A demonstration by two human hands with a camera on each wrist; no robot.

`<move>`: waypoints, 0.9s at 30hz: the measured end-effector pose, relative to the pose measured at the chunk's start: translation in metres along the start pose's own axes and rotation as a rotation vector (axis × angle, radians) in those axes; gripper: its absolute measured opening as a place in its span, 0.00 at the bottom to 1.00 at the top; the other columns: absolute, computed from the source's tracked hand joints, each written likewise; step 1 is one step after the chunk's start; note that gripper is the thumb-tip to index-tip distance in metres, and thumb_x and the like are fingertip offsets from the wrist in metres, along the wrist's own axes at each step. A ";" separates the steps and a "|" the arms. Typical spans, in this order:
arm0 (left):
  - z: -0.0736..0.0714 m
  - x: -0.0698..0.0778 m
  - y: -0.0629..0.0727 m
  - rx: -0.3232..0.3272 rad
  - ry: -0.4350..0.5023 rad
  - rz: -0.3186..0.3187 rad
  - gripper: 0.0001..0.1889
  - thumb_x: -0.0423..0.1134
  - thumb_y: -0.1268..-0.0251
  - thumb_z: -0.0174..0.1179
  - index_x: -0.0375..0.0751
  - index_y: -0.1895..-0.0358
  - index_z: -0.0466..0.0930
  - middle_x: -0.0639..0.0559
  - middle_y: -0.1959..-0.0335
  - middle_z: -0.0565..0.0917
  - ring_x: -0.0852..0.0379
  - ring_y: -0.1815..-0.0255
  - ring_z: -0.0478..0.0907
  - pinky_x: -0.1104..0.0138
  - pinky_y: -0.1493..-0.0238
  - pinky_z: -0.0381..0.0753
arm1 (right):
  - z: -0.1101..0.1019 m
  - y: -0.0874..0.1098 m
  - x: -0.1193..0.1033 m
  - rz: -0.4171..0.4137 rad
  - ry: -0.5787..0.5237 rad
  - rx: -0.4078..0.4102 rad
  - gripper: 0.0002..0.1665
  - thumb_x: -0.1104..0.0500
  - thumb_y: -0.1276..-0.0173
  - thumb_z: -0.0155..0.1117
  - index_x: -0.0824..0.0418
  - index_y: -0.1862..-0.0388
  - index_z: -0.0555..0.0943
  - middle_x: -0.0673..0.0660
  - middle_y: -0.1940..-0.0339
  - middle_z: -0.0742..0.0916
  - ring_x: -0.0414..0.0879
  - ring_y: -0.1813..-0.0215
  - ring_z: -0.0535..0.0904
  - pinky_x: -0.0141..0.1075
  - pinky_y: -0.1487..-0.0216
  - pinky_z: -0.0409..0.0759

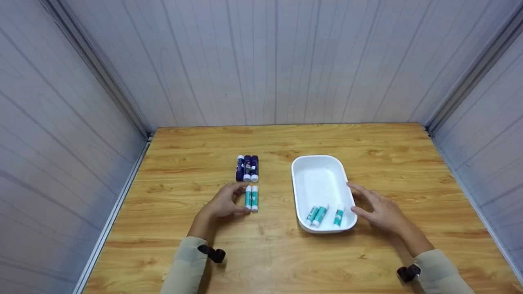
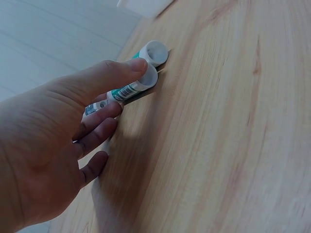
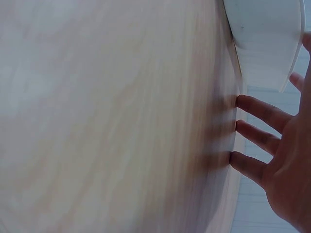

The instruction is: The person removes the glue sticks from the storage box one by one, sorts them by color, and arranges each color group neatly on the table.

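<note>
My left hand [image 1: 224,201] pinches a green-and-white glue stick [image 1: 248,198] lengthwise, the thumb at its near end and the forefinger at the far end. A second green glue stick [image 1: 255,199] lies right beside it on the table; in the left wrist view their white round ends [image 2: 157,52] show side by side. My right hand [image 1: 380,210] is at the right side of a white tub [image 1: 299,196], thumb and forefinger spread along the rim. In the right wrist view its other fingers [image 3: 262,111] reach down to the tabletop. Three green glue sticks [image 1: 320,215] lie in the tub's near end.
Behind the green pair, three dark purple glue sticks [image 1: 247,168] lie in a row, one turned the opposite way. The wooden table [image 1: 196,151] meets a pale panel wall [image 1: 261,65] at the back, with more panels left and right.
</note>
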State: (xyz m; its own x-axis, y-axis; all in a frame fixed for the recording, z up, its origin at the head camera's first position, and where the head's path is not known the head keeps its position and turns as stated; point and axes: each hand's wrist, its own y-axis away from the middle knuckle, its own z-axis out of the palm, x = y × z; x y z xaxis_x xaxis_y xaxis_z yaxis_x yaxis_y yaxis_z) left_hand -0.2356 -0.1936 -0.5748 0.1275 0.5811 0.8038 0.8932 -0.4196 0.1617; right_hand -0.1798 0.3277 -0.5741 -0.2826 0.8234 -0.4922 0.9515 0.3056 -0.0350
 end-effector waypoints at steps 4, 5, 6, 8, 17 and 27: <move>0.000 0.001 0.000 0.007 0.001 -0.006 0.47 0.37 0.36 0.84 0.39 0.15 0.70 0.38 0.30 0.81 0.39 0.25 0.77 0.41 0.14 0.71 | -0.001 0.000 -0.001 0.002 -0.001 -0.002 0.42 0.37 0.16 0.67 0.36 0.09 0.64 0.62 0.15 0.80 0.74 0.22 0.79 0.82 0.30 0.74; 0.000 0.001 0.000 0.009 -0.001 -0.006 0.47 0.37 0.37 0.84 0.39 0.15 0.70 0.38 0.30 0.82 0.39 0.25 0.77 0.41 0.14 0.71 | -0.001 0.000 -0.001 0.002 -0.002 -0.003 0.42 0.37 0.16 0.67 0.36 0.09 0.64 0.62 0.15 0.80 0.74 0.21 0.78 0.82 0.29 0.74; 0.000 0.001 0.000 0.010 -0.002 -0.007 0.48 0.37 0.37 0.84 0.39 0.15 0.71 0.38 0.30 0.82 0.39 0.25 0.77 0.41 0.14 0.71 | -0.001 0.000 -0.001 0.003 -0.002 -0.005 0.43 0.37 0.16 0.66 0.37 0.09 0.64 0.61 0.14 0.80 0.75 0.21 0.78 0.83 0.29 0.73; 0.000 0.001 0.000 0.010 -0.003 -0.007 0.48 0.37 0.37 0.85 0.39 0.15 0.71 0.38 0.30 0.82 0.39 0.25 0.77 0.42 0.13 0.70 | -0.001 0.000 -0.001 0.004 0.000 -0.008 0.43 0.37 0.16 0.66 0.37 0.08 0.64 0.61 0.14 0.80 0.75 0.21 0.78 0.83 0.29 0.73; -0.003 0.001 0.001 0.000 0.007 0.018 0.49 0.36 0.37 0.84 0.38 0.13 0.69 0.36 0.31 0.82 0.39 0.28 0.77 0.41 0.17 0.74 | 0.000 0.000 0.001 -0.009 -0.005 -0.002 0.43 0.38 0.16 0.67 0.37 0.09 0.64 0.61 0.15 0.80 0.73 0.22 0.79 0.82 0.31 0.75; -0.007 0.005 0.001 0.011 0.018 -0.014 0.47 0.38 0.36 0.84 0.43 0.14 0.71 0.37 0.32 0.81 0.40 0.29 0.78 0.42 0.19 0.76 | 0.001 -0.001 0.001 -0.010 0.009 0.004 0.43 0.38 0.16 0.67 0.38 0.09 0.64 0.61 0.16 0.81 0.73 0.23 0.80 0.81 0.30 0.76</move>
State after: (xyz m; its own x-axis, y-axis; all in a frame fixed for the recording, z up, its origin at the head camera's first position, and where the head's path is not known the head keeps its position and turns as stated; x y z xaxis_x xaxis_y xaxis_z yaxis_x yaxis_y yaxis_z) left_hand -0.2369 -0.1961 -0.5670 0.1073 0.5740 0.8118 0.8994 -0.4041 0.1669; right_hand -0.1805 0.3282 -0.5754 -0.2930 0.8245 -0.4840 0.9491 0.3121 -0.0429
